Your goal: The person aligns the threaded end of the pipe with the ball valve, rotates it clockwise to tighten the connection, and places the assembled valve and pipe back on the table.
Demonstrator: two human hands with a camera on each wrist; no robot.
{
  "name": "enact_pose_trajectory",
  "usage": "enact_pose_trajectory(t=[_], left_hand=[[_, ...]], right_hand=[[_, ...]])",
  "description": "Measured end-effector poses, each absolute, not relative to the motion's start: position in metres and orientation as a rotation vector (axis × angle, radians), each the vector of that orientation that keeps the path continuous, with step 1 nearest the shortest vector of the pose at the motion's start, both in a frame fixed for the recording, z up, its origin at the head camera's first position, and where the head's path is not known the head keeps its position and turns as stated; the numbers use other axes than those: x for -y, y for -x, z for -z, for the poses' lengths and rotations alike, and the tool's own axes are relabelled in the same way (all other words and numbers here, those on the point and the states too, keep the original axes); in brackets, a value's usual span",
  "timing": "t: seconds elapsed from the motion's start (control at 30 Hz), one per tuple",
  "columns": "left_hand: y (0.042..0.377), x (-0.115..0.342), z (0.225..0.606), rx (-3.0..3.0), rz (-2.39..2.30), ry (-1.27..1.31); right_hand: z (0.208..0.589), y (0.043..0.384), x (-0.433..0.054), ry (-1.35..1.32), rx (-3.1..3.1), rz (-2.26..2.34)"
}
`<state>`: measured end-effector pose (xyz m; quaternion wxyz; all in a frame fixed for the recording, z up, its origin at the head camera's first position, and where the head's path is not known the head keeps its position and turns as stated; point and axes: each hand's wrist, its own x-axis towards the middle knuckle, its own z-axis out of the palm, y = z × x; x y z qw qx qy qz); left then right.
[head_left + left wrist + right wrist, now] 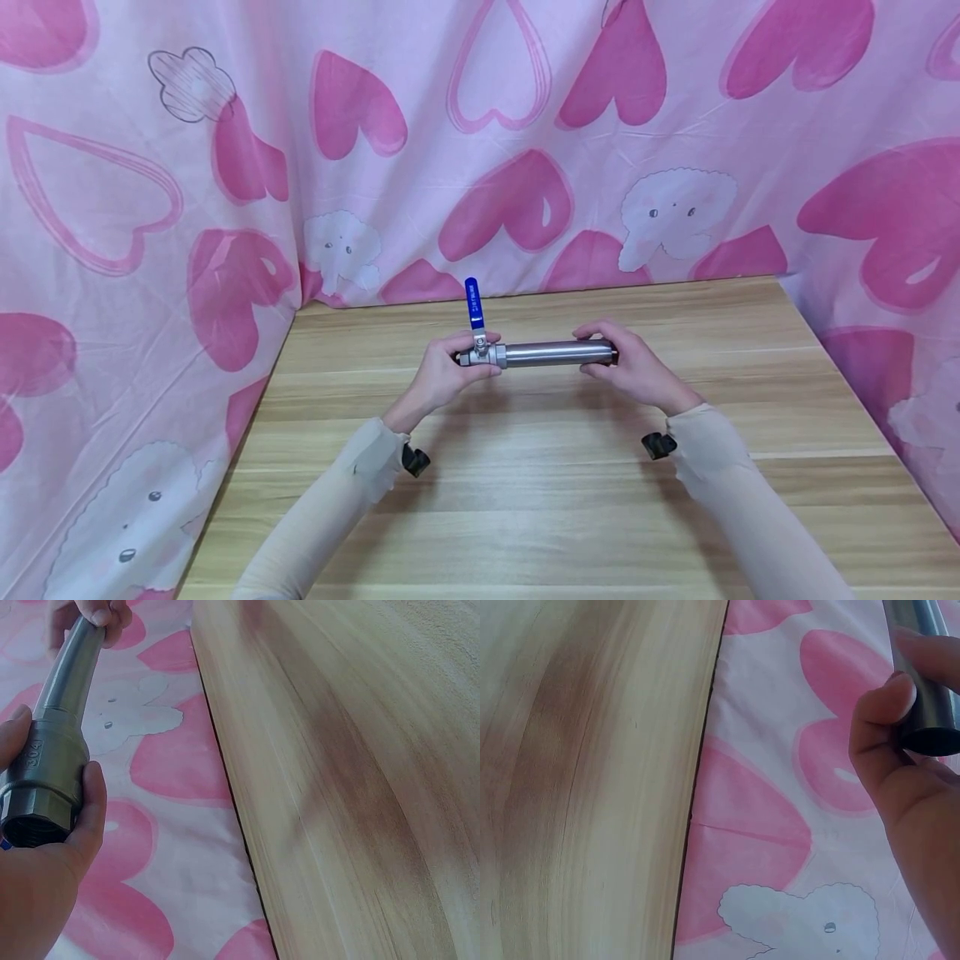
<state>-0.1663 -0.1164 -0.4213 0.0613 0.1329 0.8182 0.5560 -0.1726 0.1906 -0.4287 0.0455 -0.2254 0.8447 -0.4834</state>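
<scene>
A steel ball valve [483, 356] with a blue lever handle [473, 302] is joined to a smooth metal pipe [558, 353]. My left hand [442, 371] grips the valve body, thumb and fingers on opposite sides of it. The lever points away from me, toward the back curtain. At the other end, my right hand [637, 367] holds the pipe between thumb and fingers. In the left wrist view the valve [46, 776] shows a "304" marking and an open threaded end. The right wrist view shows the pipe's [926, 712] dark, hollow end beside the right hand [907, 765].
Below the hands lies a wood-grain table [555, 500], with shadows of the arms on it. A pink curtain [420, 183] with hearts and cartoon animals hangs along the back and both sides. Each wrist wears a small black camera mount [658, 446].
</scene>
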Motion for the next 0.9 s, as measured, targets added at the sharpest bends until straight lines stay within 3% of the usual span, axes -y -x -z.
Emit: enact_pose_trajectory(t=[0.9], left_hand=[[0.1659,0.1156,0.4224,-2.473,-1.679,-0.406]], right_hand=[[0.4284,0.1706,-0.1937,0.730,-2.665,1.421]])
